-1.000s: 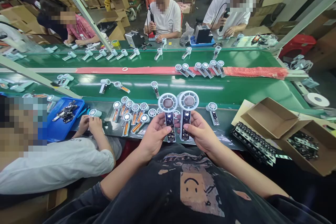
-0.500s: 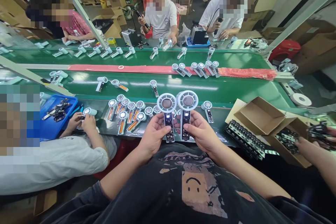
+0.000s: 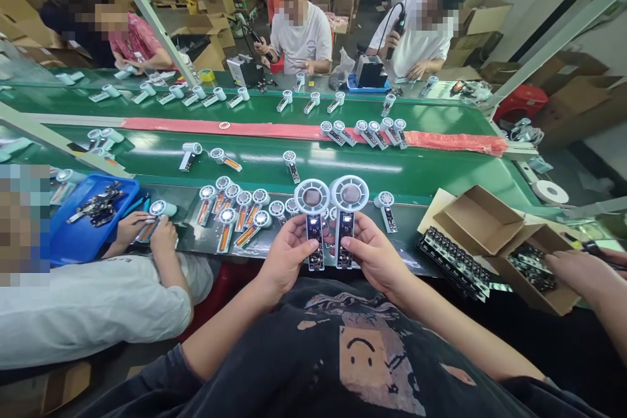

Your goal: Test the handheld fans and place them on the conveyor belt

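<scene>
My left hand (image 3: 292, 249) is closed on a small handheld fan (image 3: 312, 198), its round white grille up and its handle open to show a black circuit board with a lit white spot. A matching handheld fan (image 3: 349, 194) is gripped in my right hand (image 3: 368, 246), thumb on its board, which also shows a lit spot. Both fans stand upright side by side in front of my chest, and their heads nearly touch. Behind them on the bench, several more fans (image 3: 277, 209) lie partly hidden by my hands. Another fan (image 3: 386, 204) rests just right of them.
Fans with orange handle insides (image 3: 226, 228) lie left of my hands. A green conveyor (image 3: 245, 176) runs across. To the right are stacked circuit boards (image 3: 450, 261) and a cardboard box (image 3: 553, 294), with a co-worker's hand (image 3: 578, 271) over it. A blue tray (image 3: 63, 245) sits left, by another worker's hands.
Both fans stay in my hands, slightly lower in view. The co-worker's hand at right no longer shows the bunch of boards. Across the conveyor, a worker has let go of a fan.
</scene>
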